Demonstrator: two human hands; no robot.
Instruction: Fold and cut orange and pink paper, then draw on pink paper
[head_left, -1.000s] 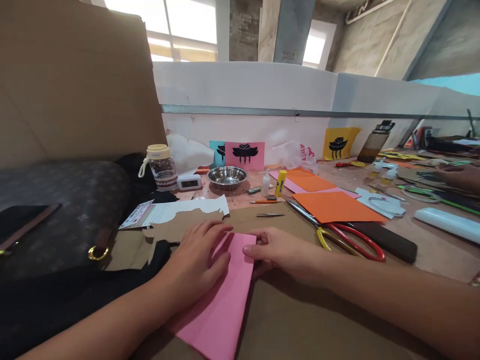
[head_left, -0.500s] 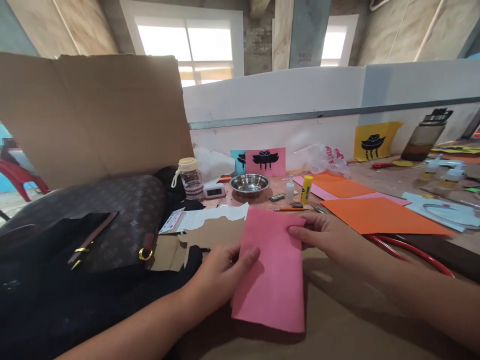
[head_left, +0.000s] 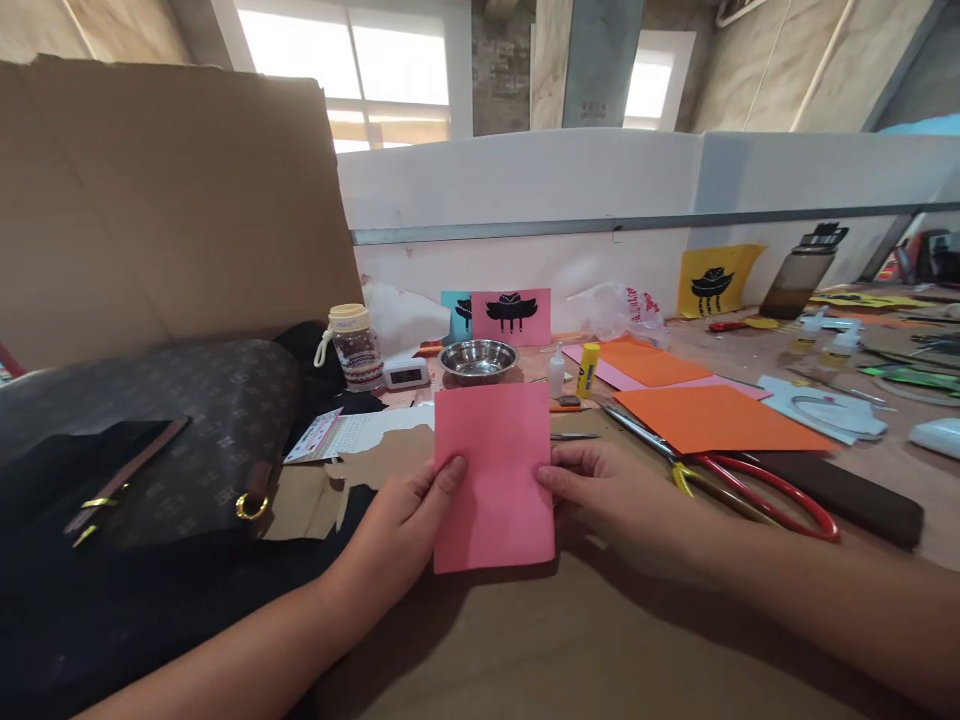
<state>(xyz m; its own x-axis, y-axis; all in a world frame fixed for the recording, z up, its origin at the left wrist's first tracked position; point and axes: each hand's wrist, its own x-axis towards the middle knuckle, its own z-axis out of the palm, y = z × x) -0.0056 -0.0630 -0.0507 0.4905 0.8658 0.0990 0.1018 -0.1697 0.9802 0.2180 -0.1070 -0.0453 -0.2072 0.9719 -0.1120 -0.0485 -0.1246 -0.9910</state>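
A folded sheet of pink paper [head_left: 495, 500] is held up in front of me, above the brown work surface [head_left: 480, 650]. My left hand [head_left: 416, 510] pinches its left edge, thumb on the front face. On the opposite edge, my right hand [head_left: 600, 485] grips the paper between thumb and fingers; the fingertips behind it are hidden. Just beyond the right hand lie large scissors [head_left: 787, 490] with red handles, partly under a sheet of orange paper [head_left: 720, 420]. Past the pink paper's top edge stands a steel bowl [head_left: 478, 362].
A brown patterned bag [head_left: 187, 420] fills the left side, near a lidded bottle [head_left: 354, 350] and a small white clock [head_left: 405, 373]. A yellow glue stick [head_left: 588, 370] stands beside a small squeeze bottle [head_left: 556, 372]. Hat cut-outs [head_left: 511, 315] lean on the back wall.
The pink paper now looks shorter and more upright, held squarely between both hands. My right hand has slid lower along its edge. The view has shifted right, showing more of the scissors.
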